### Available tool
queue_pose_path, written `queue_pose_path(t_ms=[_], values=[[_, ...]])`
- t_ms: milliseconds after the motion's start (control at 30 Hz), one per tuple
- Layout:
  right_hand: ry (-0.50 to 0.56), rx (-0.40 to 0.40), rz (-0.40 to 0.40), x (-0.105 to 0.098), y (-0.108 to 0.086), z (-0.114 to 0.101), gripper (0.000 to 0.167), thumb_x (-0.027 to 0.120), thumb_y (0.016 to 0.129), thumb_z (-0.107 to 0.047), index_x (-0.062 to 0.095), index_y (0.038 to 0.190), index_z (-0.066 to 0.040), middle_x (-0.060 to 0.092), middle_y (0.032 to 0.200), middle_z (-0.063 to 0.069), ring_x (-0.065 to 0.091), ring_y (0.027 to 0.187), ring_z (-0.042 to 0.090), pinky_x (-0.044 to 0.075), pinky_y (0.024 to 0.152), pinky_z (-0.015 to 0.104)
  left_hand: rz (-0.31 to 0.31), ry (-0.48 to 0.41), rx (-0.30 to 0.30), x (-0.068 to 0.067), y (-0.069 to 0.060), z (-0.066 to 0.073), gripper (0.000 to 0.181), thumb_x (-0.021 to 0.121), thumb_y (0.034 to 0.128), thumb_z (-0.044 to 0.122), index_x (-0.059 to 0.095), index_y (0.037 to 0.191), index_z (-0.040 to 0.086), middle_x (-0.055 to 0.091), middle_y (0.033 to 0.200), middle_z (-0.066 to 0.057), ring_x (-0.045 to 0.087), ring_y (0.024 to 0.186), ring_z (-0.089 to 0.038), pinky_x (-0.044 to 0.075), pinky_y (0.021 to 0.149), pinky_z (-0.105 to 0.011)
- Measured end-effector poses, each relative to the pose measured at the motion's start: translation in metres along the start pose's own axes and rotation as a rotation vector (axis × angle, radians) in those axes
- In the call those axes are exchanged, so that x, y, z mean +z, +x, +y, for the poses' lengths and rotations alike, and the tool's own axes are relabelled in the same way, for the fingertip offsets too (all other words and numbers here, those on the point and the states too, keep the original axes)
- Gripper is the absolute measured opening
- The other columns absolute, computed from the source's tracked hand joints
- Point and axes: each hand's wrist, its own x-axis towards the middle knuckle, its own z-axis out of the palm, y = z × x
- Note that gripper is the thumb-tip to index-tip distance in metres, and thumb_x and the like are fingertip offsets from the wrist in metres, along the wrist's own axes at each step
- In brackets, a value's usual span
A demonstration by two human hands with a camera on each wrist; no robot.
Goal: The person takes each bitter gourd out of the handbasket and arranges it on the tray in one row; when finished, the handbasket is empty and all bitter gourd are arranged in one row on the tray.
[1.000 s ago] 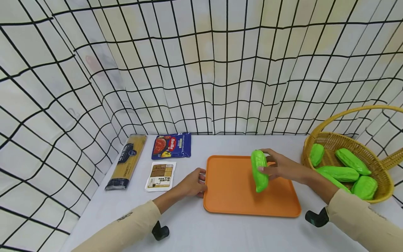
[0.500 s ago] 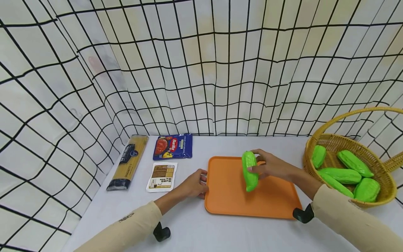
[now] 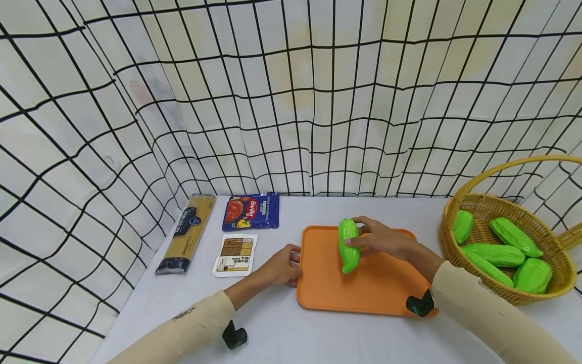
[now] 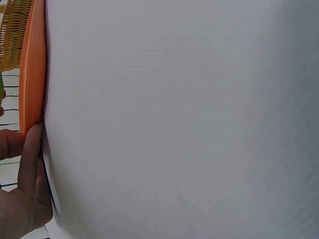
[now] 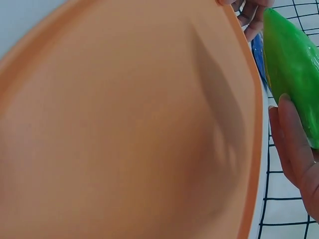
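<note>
Spaghetti pack [image 3: 185, 235] far left; blue Barilla pouch [image 3: 251, 211] behind white-brown sachet [image 3: 235, 256]; black-gridded pale backdrop [image 3: 322, 71] beyond.

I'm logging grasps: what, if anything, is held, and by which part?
The green vegetable, around its middle, in the right grip. The left grip touches the left rim of the tray; whether it pinches cannot be told.

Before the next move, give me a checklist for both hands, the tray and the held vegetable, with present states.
1. Right hand has the vegetable: ok, pinched between thumb and fingers.
2. Vegetable over the tray: ok, so the head view shows it.
3. Vegetable set down: not ok, the right wrist view shows it raised.
4. Left hand at the tray: ok, it holds the left edge.
5. Blue packet off the tray: ok, it lies apart.
6. Grip firm enough: cannot tell, pressure does not show.
</note>
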Motion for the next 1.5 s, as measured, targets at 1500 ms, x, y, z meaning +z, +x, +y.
queue_pose_path(t_ms=[1500], values=[[-0.061, 0.059, 0.098, 0.051, 0.065, -0.010, 0.070, 0.072, 0.092, -0.029, 0.039, 0.152, -0.012, 0.060, 0.130, 0.023, 0.071, 0.096, 0.023, 0.064, 0.088, 0.038, -0.001, 0.022, -0.017, 0.001, -0.002, 0.002, 0.063, 0.063, 0.0845, -0.002, 0.039, 0.142, 0.000, 0.052, 0.115, -0.012, 0.061, 0.089, -0.018, 0.065, 0.065, -0.029]])
